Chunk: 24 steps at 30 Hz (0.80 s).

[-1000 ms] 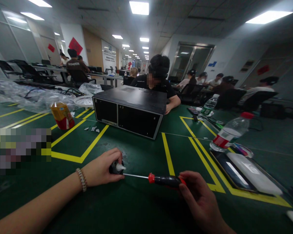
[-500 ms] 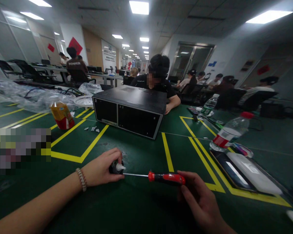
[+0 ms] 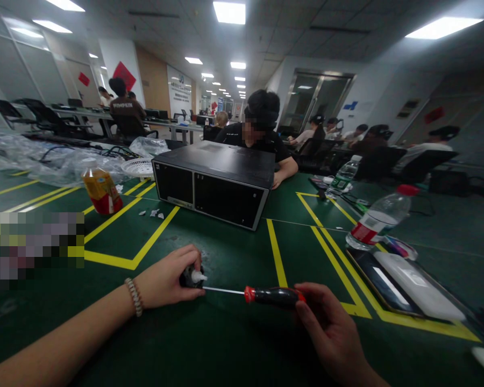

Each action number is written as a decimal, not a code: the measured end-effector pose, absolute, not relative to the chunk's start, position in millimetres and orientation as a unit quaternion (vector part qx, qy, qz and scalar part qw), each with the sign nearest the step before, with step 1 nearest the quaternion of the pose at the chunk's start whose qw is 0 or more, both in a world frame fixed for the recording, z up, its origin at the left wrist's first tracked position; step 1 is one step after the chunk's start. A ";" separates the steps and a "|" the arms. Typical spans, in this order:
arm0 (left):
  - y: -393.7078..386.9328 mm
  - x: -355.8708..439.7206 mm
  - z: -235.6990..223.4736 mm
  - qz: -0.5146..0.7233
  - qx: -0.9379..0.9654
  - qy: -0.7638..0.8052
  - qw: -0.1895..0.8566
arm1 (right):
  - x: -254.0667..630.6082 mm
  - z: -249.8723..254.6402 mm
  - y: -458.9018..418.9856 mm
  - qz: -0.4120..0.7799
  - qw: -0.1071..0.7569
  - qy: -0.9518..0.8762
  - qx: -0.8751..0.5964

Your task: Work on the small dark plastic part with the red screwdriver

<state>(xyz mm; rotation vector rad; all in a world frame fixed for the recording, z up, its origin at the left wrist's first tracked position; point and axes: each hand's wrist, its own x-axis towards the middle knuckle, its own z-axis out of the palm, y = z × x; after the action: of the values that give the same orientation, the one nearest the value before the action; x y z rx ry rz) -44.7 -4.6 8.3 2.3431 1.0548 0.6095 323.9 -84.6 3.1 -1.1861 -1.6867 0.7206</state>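
Observation:
My left hand (image 3: 177,277) grips a small black part (image 3: 188,276) with a white shaft sticking out toward the right; the fingers cover most of it. Between the fingers and thumb of my right hand (image 3: 333,322) is the end of a red and black screwdriver (image 3: 274,295). The screwdriver lies nearly level, and its metal blade points left, its tip reaching the black part beside my left thumb. Whether the tip sits in a screw is hidden. Both hands are over the green table (image 3: 226,344).
A black computer case (image 3: 229,199) lies beyond my hands, with a co-worker (image 3: 262,118) behind it. To the left stand an orange drink bottle (image 3: 100,188) and a white basket (image 3: 138,167). At right are a water bottle (image 3: 381,217), a phone (image 3: 383,282) and a white slab-like device (image 3: 419,285).
The screwdriver has turned about its own axis; its handle now shows a black side where red showed before. My right fingers have shifted slightly. My left hand holds the same place.

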 end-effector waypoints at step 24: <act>-3.7 -45.4 7.4 0.227 0.861 0.383 0.246 | 324.1 3.2 -86.3 0.341 0.423 -0.676 -0.498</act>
<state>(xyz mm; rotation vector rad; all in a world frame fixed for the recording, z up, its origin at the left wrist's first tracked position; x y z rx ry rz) -45.4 -3.7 7.4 2.3492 1.0443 0.6182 324.1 -86.3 3.2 -1.2467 -1.6918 0.8538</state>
